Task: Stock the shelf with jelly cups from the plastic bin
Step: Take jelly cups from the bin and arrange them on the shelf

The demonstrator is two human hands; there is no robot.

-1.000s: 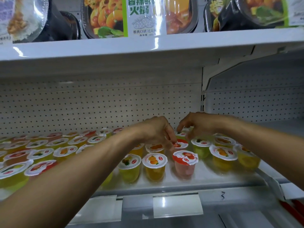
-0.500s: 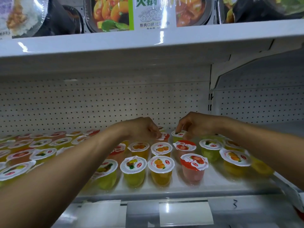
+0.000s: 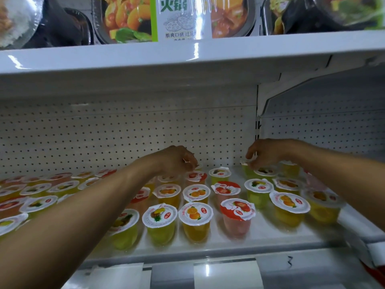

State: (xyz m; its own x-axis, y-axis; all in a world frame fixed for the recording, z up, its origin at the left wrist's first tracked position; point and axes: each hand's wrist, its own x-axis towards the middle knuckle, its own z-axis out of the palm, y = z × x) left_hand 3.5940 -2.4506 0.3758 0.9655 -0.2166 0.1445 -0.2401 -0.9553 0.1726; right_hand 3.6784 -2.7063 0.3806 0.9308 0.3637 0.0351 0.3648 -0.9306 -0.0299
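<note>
Jelly cups (image 3: 195,214) unmoved; left hand (image 3: 177,160), right hand (image 3: 265,153) spread apart.

A white back panel (image 3: 125,132) full of small holes is standing behind the lower shelf (image 3: 277,232). Above, an upper shelf (image 3: 187,57) is carrying packed meal trays (image 3: 177,17) and is throwing shade below. Bright light is gleaming on its front edge. Blank label strips (image 3: 227,274) are sitting along the front rail (image 3: 312,265). At right, a slanted bracket (image 3: 291,84) is supporting it.
</note>
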